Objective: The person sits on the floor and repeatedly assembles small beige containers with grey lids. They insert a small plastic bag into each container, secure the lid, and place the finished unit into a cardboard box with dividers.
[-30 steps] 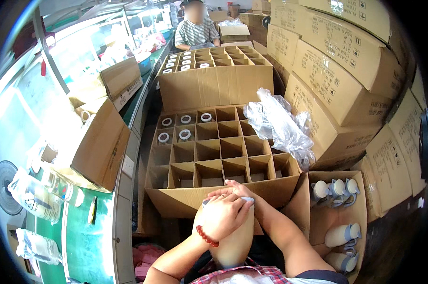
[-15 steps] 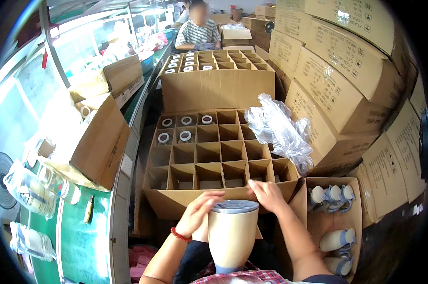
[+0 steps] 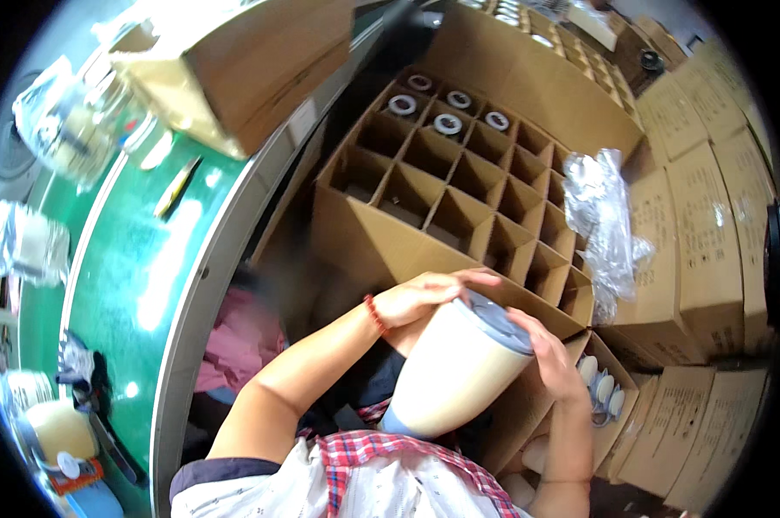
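A large cream flask with a grey-blue base leans to the right against my lap, its grey lid at the top. My left hand, below a red beaded bracelet, presses against the flask's upper left side, fingers reaching to the lid's edge. Opposite it, my right hand curls around the right rim of the lid. Just beyond them stands a divided carton. Several glass bottles with white rings at the top fill its far left cells.
At left, the green workbench carries a yellow cutter, plastic-wrapped items and a brown carton. Crumpled clear plastic lies on the divided carton's right side. Stacked cartons rise at right, near an open box of cream-and-blue jugs.
My view has turned left and down toward the bench. The flask has tilted rightward, and both hands have closed in on its top from being held loosely beside and above it.
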Demonstrator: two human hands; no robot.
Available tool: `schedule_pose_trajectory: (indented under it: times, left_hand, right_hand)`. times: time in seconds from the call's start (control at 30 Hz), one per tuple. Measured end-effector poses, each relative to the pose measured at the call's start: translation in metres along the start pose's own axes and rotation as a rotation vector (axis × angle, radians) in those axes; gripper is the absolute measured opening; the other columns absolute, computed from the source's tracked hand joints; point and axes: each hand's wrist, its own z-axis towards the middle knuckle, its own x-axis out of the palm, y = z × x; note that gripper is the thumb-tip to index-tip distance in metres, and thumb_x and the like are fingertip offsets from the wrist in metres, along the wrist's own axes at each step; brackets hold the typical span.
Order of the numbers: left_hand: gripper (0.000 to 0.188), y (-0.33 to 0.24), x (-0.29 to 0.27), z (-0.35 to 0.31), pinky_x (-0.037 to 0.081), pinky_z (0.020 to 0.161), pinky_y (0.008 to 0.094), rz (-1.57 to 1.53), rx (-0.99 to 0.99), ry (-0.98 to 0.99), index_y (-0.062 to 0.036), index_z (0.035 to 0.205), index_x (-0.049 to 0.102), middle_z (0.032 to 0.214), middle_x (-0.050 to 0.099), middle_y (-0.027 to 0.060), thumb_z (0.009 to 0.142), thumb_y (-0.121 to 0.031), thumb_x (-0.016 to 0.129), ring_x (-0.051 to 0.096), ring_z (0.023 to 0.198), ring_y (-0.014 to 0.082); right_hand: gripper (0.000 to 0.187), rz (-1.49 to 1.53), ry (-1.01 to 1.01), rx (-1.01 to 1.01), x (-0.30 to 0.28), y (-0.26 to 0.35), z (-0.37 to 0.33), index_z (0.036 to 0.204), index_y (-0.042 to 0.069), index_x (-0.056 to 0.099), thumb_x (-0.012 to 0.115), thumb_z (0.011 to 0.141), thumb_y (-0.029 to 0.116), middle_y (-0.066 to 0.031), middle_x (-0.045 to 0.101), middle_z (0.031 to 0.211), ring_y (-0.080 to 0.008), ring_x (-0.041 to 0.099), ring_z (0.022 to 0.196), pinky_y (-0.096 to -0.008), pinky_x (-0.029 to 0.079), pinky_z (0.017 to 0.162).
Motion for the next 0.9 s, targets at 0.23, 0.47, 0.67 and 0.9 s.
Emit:
schedule_pose_trajectory:
  times: [0.23,0.47,0.67,0.9]
  left_hand:
    - [0.035,0.005,0.013,0.030,0.047,0.093,0.0315,0.592,0.135,-0.164,0.0018,0.104,0.069,0.110,0.066,0.0104,0.101,-0.026,0.048,0.062,0.101,0.0227]
    - [0.024,0.012,0.124,0.055,0.042,0.086,0.0427,1.668,0.267,-0.253,-0.0040,0.075,0.066,0.087,0.062,0.0082,0.083,-0.027,0.063,0.058,0.087,0.0282]
    - [0.026,-0.020,0.068,0.029,0.040,0.097,0.0437,1.002,0.419,0.006,-0.0047,0.082,0.072,0.091,0.069,0.0072,0.093,-0.026,0.061,0.059,0.108,0.0304]
    - [0.030,-0.001,-0.024,0.012,0.025,0.115,0.0460,0.091,0.132,0.176,-0.0028,0.096,0.074,0.128,0.063,0.0089,0.098,-0.028,0.059,0.032,0.141,0.0308]
  right_hand:
    - [0.074,0.492,-0.213,0.297,-0.027,-0.043,0.018,0.141,-0.001,0.040,0.023,0.101,0.058,-0.0212,0.054,0.135,-0.0257,0.055,0.120,-0.0358,0.044,0.101]
    - [0.073,1.070,0.212,-0.292,0.050,-0.148,0.102,0.136,-0.003,0.047,0.022,0.099,0.055,-0.0250,0.051,0.136,-0.0346,0.047,0.128,-0.0407,0.034,0.110]
    - [0.081,0.842,0.114,0.028,0.017,-0.068,0.055,0.139,-0.008,0.041,0.023,0.098,0.059,-0.0245,0.047,0.140,-0.0326,0.045,0.131,-0.0387,0.030,0.113]
    - [0.092,0.071,-0.002,0.043,0.002,0.013,-0.010,0.141,-0.008,0.040,0.031,0.095,0.070,-0.0217,0.048,0.140,-0.0265,0.045,0.131,-0.0377,0.030,0.112]
